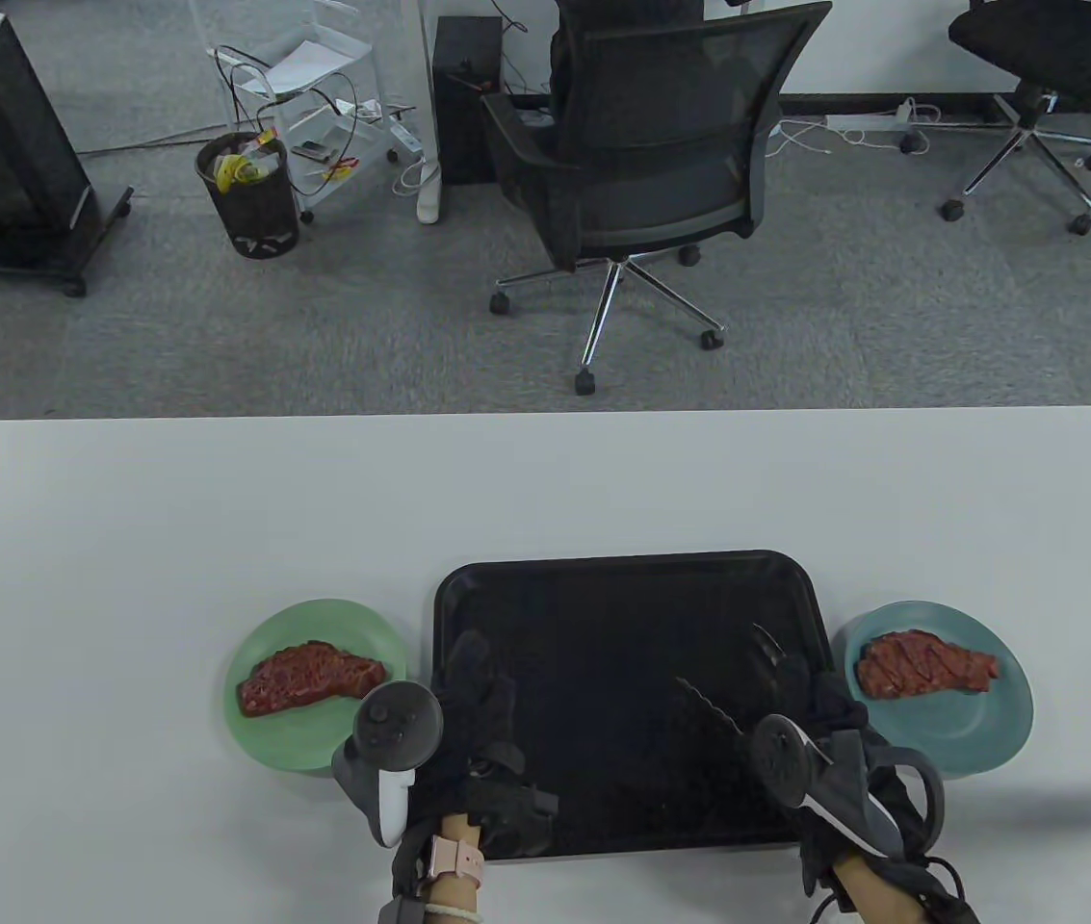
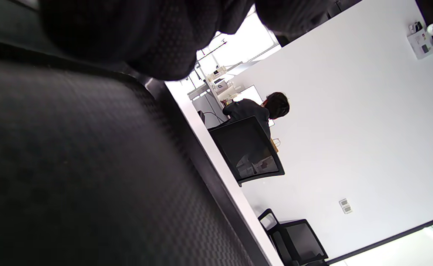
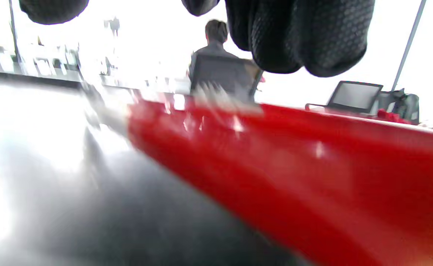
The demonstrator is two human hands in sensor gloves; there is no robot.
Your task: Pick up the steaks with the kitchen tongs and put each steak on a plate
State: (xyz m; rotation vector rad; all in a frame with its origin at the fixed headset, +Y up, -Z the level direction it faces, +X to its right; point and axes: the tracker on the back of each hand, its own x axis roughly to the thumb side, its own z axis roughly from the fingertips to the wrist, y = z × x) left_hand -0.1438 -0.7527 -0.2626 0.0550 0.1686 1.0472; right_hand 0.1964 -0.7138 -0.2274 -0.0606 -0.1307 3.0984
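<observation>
Tray [image 1: 622, 587]: black, finely pebbled, matt plastic look. Counter [image 1: 218, 500]: smooth, white, low sheen. Plates [image 1: 295, 741]: smooth, satin, green and teal. Steaks [image 1: 309, 679]: red, ridged, slightly glossy. Tongs [image 1: 714, 707]: serrated metal tips; red handle [image 3: 312, 177] glossy. Gloves [image 3: 305, 33]: black dimpled cloth.

**Tray in the Middle, a Plate on Either Side**

At the near middle of the table [image 1: 121, 500]: a tray [image 1: 627, 597]. Just left of it, one plate [image 1: 314, 621] with a steak [image 1: 309, 679] on it; just right, another plate [image 1: 988, 731], likewise with a steak [image 1: 925, 662]. Over the tray's near left corner, the left hand [image 1: 478, 712]; over its near right part, the right hand [image 1: 829, 717], with tongs [image 1: 714, 710] on the tray. Behind the table, on the floor: an office chair [image 1: 641, 173], further left a waste bin [image 1: 248, 192].
</observation>
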